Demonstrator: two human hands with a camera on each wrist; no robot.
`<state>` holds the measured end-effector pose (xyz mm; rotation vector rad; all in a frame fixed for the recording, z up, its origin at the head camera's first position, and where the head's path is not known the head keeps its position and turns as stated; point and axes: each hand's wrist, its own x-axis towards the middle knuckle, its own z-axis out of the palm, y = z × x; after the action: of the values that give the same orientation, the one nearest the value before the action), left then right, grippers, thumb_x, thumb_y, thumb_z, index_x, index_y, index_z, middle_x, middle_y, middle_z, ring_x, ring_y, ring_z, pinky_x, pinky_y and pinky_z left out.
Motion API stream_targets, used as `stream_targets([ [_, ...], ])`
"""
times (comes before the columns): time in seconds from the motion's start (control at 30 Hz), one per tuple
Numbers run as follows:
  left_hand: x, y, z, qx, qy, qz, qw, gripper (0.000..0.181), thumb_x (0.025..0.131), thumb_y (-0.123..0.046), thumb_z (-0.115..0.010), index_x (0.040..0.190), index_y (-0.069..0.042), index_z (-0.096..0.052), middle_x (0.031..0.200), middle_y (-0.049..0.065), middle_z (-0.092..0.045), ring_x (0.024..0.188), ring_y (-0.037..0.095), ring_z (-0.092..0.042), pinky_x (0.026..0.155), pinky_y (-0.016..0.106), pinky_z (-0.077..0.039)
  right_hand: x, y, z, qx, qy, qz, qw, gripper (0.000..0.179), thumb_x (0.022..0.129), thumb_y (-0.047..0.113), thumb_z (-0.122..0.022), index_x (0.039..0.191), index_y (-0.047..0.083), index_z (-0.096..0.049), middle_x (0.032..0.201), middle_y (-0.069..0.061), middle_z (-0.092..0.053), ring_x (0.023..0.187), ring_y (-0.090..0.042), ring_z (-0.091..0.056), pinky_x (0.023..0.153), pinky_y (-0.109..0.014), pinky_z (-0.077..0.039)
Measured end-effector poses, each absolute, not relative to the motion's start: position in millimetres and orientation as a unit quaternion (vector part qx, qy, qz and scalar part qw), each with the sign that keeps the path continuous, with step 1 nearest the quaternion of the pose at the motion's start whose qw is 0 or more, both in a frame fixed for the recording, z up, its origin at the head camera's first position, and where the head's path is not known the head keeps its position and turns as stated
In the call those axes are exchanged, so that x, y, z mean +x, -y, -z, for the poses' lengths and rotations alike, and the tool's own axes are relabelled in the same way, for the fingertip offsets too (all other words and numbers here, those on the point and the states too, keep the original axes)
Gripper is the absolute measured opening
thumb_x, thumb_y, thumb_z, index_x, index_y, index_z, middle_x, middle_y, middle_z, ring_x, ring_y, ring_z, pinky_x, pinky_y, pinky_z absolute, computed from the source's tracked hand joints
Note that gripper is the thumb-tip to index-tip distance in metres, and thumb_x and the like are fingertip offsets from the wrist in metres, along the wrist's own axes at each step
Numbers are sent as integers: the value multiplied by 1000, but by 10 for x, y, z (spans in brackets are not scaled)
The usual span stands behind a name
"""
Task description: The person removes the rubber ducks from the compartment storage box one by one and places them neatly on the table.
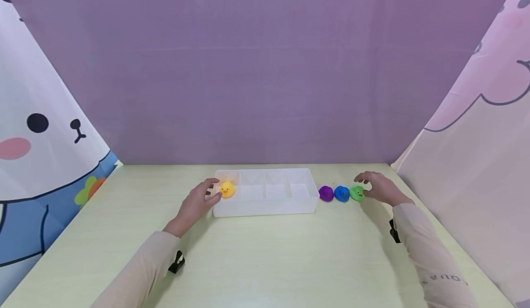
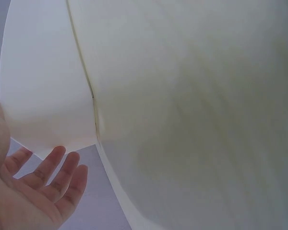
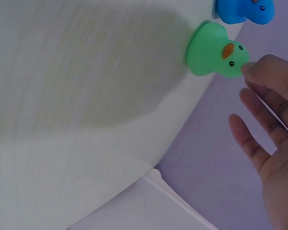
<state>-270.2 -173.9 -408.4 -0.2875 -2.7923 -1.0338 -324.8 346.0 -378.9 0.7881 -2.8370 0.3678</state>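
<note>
A white divided box (image 1: 265, 208) stands on the table, with a yellow rubber duck (image 1: 227, 189) in its leftmost compartment. My left hand (image 1: 196, 207) is at the box's left end, thumb and fingers apart; whether they touch the wall I cannot tell. In the left wrist view its fingers (image 2: 69, 179) are loosely bent beside the box wall (image 2: 48, 81). Right of the box, a purple duck (image 1: 326, 194), a blue duck (image 1: 342, 193) and a green duck (image 1: 357, 193) form a row. My right hand (image 1: 383, 189) reaches the green duck from the right, fingers spread, a fingertip at its head.
The pale wooden table (image 1: 265, 262) runs back to a purple cloth wall (image 1: 256, 78). Printed curtains hang on the left (image 1: 45, 92) and on the right (image 1: 476, 174), close beside the right forearm.
</note>
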Motion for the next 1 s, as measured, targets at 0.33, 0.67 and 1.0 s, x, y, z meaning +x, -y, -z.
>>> stream_targets([
  [0.33,-2692,1743,4081,-96,930,348,74,47,90,-28,-55,132,-11,-43,125,19,-53,107,35,-55,79,48,-48,-3265,-3349,3756,245,959,-124,69,33,74,2,-69,105,-3,-62,101,-19,-64,89,-33,-59,76,-46,-49],
  [0.67,-2701,1747,4083,-95,931,345,72,47,89,-29,-55,132,-11,-43,125,18,-53,107,34,-55,78,47,-48,-3227,-3097,3738,250,957,-132,58,33,78,7,-68,108,-2,-61,105,-17,-64,93,-32,-59,80,-47,-48],
  [1.0,-2712,1742,4089,-96,930,346,77,47,89,-29,-55,131,-11,-44,123,18,-54,106,34,-56,80,48,-48,-3249,-2843,3715,272,955,-107,54,33,77,7,-69,108,0,-62,105,-15,-64,92,-28,-59,79,-43,-50],
])
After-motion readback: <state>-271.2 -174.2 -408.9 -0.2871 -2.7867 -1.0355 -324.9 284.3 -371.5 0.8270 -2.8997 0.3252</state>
